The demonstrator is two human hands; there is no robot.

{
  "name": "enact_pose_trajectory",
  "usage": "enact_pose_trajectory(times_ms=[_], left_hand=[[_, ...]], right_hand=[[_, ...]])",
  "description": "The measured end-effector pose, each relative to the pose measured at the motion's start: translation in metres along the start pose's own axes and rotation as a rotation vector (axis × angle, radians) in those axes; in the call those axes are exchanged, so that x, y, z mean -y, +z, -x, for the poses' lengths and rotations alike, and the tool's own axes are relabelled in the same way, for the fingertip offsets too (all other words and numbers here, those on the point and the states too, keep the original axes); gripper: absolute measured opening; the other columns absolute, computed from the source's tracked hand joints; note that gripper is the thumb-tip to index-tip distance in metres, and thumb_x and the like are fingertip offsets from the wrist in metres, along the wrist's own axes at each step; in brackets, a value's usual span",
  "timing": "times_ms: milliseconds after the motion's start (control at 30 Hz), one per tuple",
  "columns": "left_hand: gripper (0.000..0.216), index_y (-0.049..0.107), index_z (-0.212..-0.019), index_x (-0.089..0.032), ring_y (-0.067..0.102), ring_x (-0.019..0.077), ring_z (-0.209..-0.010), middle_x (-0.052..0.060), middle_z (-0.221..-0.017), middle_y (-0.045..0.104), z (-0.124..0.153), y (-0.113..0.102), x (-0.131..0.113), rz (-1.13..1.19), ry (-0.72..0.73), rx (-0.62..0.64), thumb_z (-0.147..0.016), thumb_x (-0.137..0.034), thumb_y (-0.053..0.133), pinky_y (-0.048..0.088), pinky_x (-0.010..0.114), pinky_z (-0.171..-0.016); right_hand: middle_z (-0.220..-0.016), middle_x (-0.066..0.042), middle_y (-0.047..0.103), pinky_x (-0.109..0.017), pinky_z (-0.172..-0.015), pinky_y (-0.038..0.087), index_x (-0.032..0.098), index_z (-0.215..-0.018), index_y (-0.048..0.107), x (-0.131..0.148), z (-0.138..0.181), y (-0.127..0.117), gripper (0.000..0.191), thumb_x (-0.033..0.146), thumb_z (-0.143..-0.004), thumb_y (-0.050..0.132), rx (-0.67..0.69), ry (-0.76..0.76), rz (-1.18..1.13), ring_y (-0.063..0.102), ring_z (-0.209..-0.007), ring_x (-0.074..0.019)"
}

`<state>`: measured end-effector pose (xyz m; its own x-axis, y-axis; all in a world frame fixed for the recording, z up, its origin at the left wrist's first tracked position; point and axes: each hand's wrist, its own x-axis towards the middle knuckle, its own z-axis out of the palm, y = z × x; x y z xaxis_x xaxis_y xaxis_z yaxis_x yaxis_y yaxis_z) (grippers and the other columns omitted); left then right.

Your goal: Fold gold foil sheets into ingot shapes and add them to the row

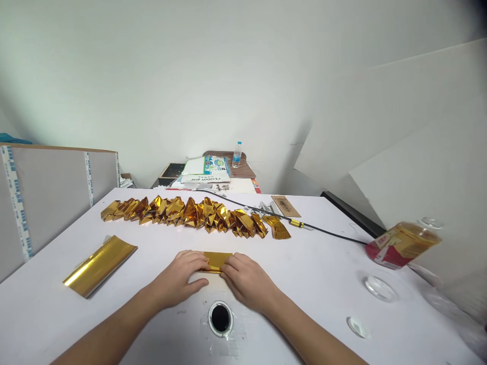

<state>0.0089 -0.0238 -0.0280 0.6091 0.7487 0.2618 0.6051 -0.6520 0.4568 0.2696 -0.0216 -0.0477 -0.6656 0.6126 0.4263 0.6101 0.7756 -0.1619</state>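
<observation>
A small folded piece of gold foil paper (216,260) lies flat on the white table (312,263) in front of me. My left hand (184,276) presses its left end with fingers closed on it. My right hand (245,279) pinches its right end in the same way. Beyond the hands a long row of folded gold foil pieces (186,212) stretches across the table. A stack of flat gold foil sheets (99,265) lies at the left.
A round cable hole (220,318) sits near the table's front edge. A black cable (323,230) crosses the far right. A tipped amber bottle (403,243) and clear lids (380,288) are at the right. A grey board (49,187) stands at the left. A cluttered side table with a water bottle (237,154) is behind.
</observation>
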Motion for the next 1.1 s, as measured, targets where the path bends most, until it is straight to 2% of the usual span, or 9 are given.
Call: enact_pose_trajectory(times_ms=[100, 200, 367, 533, 633, 767, 933, 1100], left_hand=[[0.017, 0.072, -0.112, -0.024, 0.068, 0.0262, -0.122, 0.007, -0.123, 0.077, -0.002, 0.001, -0.001, 0.027, 0.0, -0.018, -0.102, -0.026, 0.059, 0.049, 0.046, -0.11], [0.023, 0.071, -0.104, -0.023, 0.071, 0.0234, -0.113, 0.006, -0.112, 0.078, -0.005, -0.001, -0.006, 0.065, -0.025, -0.026, -0.106, -0.025, 0.049, 0.051, 0.042, -0.105], [0.022, 0.067, -0.096, -0.022, 0.069, 0.0218, -0.1, 0.005, -0.102, 0.075, -0.007, -0.002, -0.011, 0.091, -0.088, -0.054, -0.105, -0.025, 0.047, 0.054, 0.038, -0.093], [0.016, 0.066, -0.101, -0.022, 0.067, 0.0208, -0.097, 0.004, -0.103, 0.072, -0.012, 0.002, -0.008, 0.092, -0.136, -0.152, -0.102, -0.02, 0.05, 0.055, 0.036, -0.088], [0.021, 0.066, -0.109, -0.022, 0.066, 0.0223, -0.105, 0.006, -0.111, 0.071, -0.012, 0.0, -0.013, -0.001, -0.026, -0.214, -0.103, -0.017, 0.047, 0.055, 0.039, -0.094], [0.024, 0.068, -0.117, -0.023, 0.065, 0.0261, -0.107, 0.008, -0.113, 0.074, -0.005, 0.0, -0.031, -0.218, 0.116, -0.139, -0.104, -0.018, 0.047, 0.053, 0.044, -0.093], [0.033, 0.065, -0.127, -0.019, 0.065, 0.0312, -0.111, 0.013, -0.122, 0.071, 0.002, 0.013, -0.046, -0.31, 0.1, -0.048, -0.097, -0.016, 0.053, 0.057, 0.048, -0.091], [0.037, 0.064, -0.127, -0.017, 0.065, 0.0321, -0.111, 0.014, -0.122, 0.07, 0.002, 0.022, -0.043, -0.317, 0.079, -0.05, -0.094, -0.01, 0.049, 0.058, 0.049, -0.092]], right_hand=[[-0.09, -0.008, 0.07, -0.036, -0.076, 0.045, 0.018, -0.101, 0.069, -0.002, 0.001, 0.002, 0.026, 0.024, -0.11, 0.046, -0.052, 0.044, -0.038, 0.06, -0.084, -0.0223], [-0.091, -0.007, 0.071, -0.036, -0.078, 0.046, 0.019, -0.099, 0.067, -0.004, 0.002, 0.002, 0.026, 0.025, -0.111, 0.045, -0.083, 0.077, -0.101, 0.061, -0.083, -0.0216], [-0.104, -0.008, 0.073, -0.036, -0.082, 0.048, 0.019, -0.111, 0.064, -0.004, 0.001, 0.001, 0.018, 0.018, -0.107, 0.047, -0.149, 0.053, -0.227, 0.065, -0.091, -0.0206], [-0.11, -0.01, 0.07, -0.041, -0.093, 0.048, 0.02, -0.114, 0.068, 0.0, -0.002, -0.003, 0.023, 0.012, -0.104, 0.048, -0.193, -0.045, -0.12, 0.06, -0.102, -0.0241], [-0.116, -0.012, 0.068, -0.042, -0.091, 0.048, 0.02, -0.117, 0.069, 0.002, -0.001, -0.004, 0.021, 0.016, -0.104, 0.053, -0.17, -0.001, -0.08, 0.058, -0.102, -0.0251], [-0.114, -0.013, 0.067, -0.043, -0.09, 0.046, 0.019, -0.126, 0.068, 0.002, 0.0, -0.003, 0.027, 0.017, -0.105, 0.051, -0.116, 0.043, -0.047, 0.057, -0.101, -0.0262], [-0.116, -0.014, 0.067, -0.044, -0.091, 0.043, 0.018, -0.131, 0.065, 0.005, 0.001, -0.005, 0.031, 0.015, -0.103, 0.052, -0.028, 0.077, -0.011, 0.055, -0.103, -0.0273], [-0.116, -0.013, 0.069, -0.044, -0.092, 0.042, 0.019, -0.133, 0.064, 0.008, 0.0, -0.009, 0.03, 0.02, -0.107, 0.05, 0.015, 0.09, -0.037, 0.055, -0.106, -0.0272]])
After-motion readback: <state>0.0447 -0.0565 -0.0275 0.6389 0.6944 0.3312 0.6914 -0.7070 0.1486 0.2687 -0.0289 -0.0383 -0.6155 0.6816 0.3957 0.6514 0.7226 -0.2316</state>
